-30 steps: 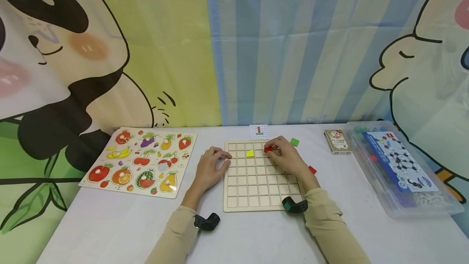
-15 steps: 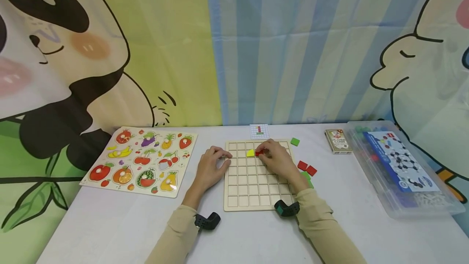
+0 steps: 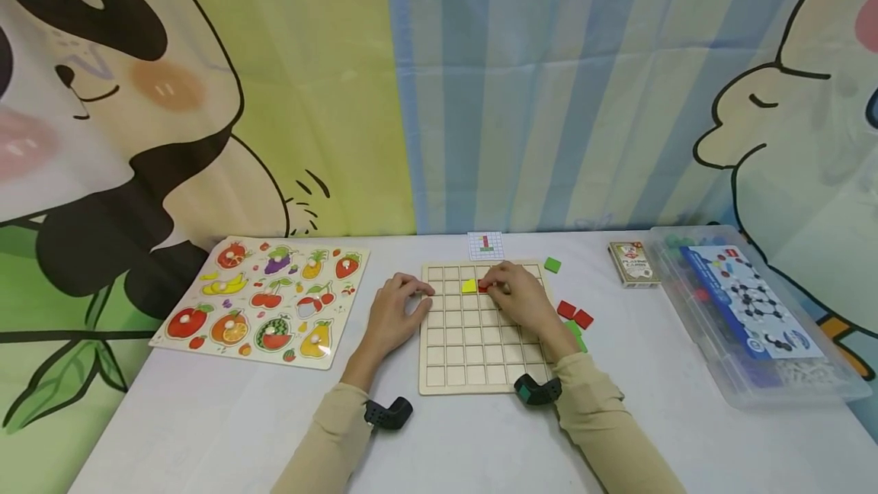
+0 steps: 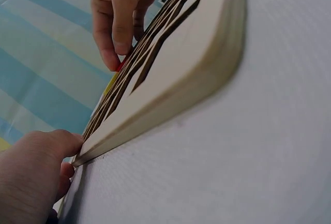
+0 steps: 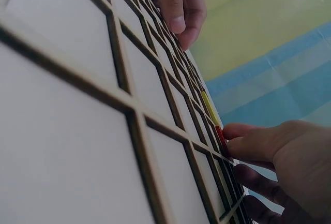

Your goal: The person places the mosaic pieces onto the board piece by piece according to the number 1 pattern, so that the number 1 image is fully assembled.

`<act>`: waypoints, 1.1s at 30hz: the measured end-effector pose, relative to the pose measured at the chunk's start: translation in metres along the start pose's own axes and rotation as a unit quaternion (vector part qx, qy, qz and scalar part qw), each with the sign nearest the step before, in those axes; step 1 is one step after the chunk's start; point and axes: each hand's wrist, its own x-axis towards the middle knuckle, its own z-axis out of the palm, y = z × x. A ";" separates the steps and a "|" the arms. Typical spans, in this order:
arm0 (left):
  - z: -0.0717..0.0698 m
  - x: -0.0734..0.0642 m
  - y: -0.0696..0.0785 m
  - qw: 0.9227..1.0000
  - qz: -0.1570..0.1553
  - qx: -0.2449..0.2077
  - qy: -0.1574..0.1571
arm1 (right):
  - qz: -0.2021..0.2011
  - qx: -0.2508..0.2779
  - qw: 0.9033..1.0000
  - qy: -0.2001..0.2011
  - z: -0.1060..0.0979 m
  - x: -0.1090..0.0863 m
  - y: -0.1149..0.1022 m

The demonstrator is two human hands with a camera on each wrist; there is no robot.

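Note:
A wooden grid board (image 3: pixel 455 389) lies on the white table, its squares divided by raised ridges. Near its far side, a yellow tile (image 3: pixel 469 287) sits in one square, and a red tile (image 3: pixel 483 288) is in the square just right of it. My right hand (image 3: pixel 519 297) pinches the red tile with thumb and fingertips; the right wrist view shows this red tile (image 5: pixel 221 137) low among the ridges, beside the yellow tile (image 5: pixel 209 107). At the board's left edge rests my left hand (image 3: pixel 394 313), thumb and index fingertips touching the rim.
Loose red tiles (image 3: pixel 583 319) and green tiles lie right of the board; another green tile (image 3: pixel 552 265) is farther back. Behind the board is a small pattern card (image 3: pixel 485 247). A fruit puzzle (image 3: pixel 264 303) lies left; a card box (image 3: pixel 632 265) and clear plastic case (image 3: pixel 741 391) stand right.
My right hand has moved left with the red tile, to beside the yellow one, and the tile has settled lower in the last half second. The left hand has stayed at the edge.

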 end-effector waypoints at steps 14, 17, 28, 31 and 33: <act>0.003 -0.001 -0.001 1.000 -0.005 0.006 0.003 | 0.022 0.039 0.999 -0.016 -0.019 -0.008 -0.001; 0.002 -0.001 -0.001 1.000 -0.003 0.006 0.003 | 0.022 0.044 0.999 -0.006 -0.027 -0.014 0.000; 0.002 0.000 -0.002 1.000 -0.003 0.007 0.001 | 0.030 0.018 0.999 0.002 -0.049 -0.034 0.016; 0.002 0.000 -0.002 1.000 -0.002 0.006 0.001 | 0.035 0.006 0.999 -0.001 -0.056 -0.039 0.023; 0.003 0.000 -0.002 1.000 -0.002 0.005 0.000 | 0.040 0.001 0.999 -0.004 -0.061 -0.043 0.028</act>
